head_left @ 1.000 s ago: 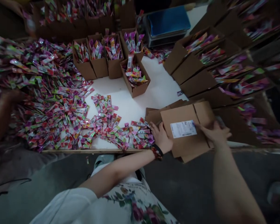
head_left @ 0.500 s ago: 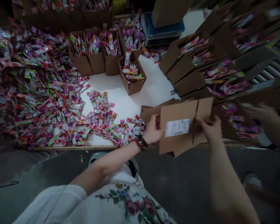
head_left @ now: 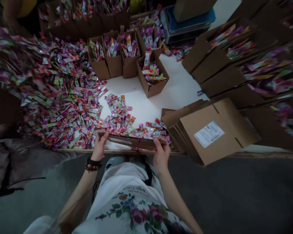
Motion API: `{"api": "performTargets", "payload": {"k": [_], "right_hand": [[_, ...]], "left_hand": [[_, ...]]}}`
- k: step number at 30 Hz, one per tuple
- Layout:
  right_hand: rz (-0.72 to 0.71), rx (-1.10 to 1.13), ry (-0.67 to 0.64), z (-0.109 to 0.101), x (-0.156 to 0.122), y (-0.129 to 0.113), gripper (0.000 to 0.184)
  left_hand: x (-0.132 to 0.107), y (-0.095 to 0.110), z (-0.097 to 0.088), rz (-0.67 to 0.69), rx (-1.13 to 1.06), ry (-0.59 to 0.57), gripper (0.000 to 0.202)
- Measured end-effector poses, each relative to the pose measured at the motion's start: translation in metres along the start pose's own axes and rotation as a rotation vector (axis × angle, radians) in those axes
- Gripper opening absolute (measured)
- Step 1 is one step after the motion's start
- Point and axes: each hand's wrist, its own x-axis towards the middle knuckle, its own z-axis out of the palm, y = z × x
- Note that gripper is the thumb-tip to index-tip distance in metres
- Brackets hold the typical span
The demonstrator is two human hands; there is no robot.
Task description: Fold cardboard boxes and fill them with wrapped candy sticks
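Between my two hands is a flattened cardboard box (head_left: 139, 143), held nearly edge-on above the table's front edge. My left hand (head_left: 100, 145) pinches its left end, and a dark band and beads circle that wrist. My right hand (head_left: 161, 152) grips the right end, thumb on the near face. Just beyond the cardboard lie loose candy packets (head_left: 117, 112) in pink, purple and green wrappers. To the right of my right hand rests a stack of flat cardboard boxes (head_left: 230, 125), the top one bearing a white label (head_left: 209, 134).
An open box of packets (head_left: 153, 87) stands mid-table, with several filled boxes (head_left: 114, 66) behind it. More filled boxes (head_left: 219, 81) line the right. A scale (head_left: 188, 27) carries a box at the back. Another person's arm (head_left: 11, 16) shows at the upper left.
Both hands have moved left from the cardboard stack, carrying one flattened box now turned edge-on. The stack stays at the right. The view has shifted left, and the person's arm at right is gone.
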Motion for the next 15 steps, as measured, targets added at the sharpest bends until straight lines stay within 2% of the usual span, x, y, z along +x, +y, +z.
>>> {"api": "performTargets", "payload": {"k": [4,6,9,12,15], "right_hand": [[0.110,-0.035,0.066,0.012,-0.013,0.007,0.029],[0.087,-0.056,0.046,0.017,-0.021,0.010,0.035],[-0.004,-0.133,-0.150,0.022,-0.032,0.017,0.056],[-0.009,-0.208,-0.333,0.022,-0.039,0.027,0.067],[-0.008,-0.254,-0.414,0.018,-0.043,0.034,0.073]], "left_hand": [[0.000,-0.003,-0.023,-0.116,-0.126,-0.076,0.039],[0.004,-0.005,-0.036,-0.162,-0.083,-0.077,0.035],[0.010,-0.016,-0.056,-0.194,0.085,0.033,0.030],[0.013,-0.030,-0.071,-0.122,0.132,0.152,0.040],[0.015,-0.038,-0.081,-0.095,0.116,0.145,0.046]]}}
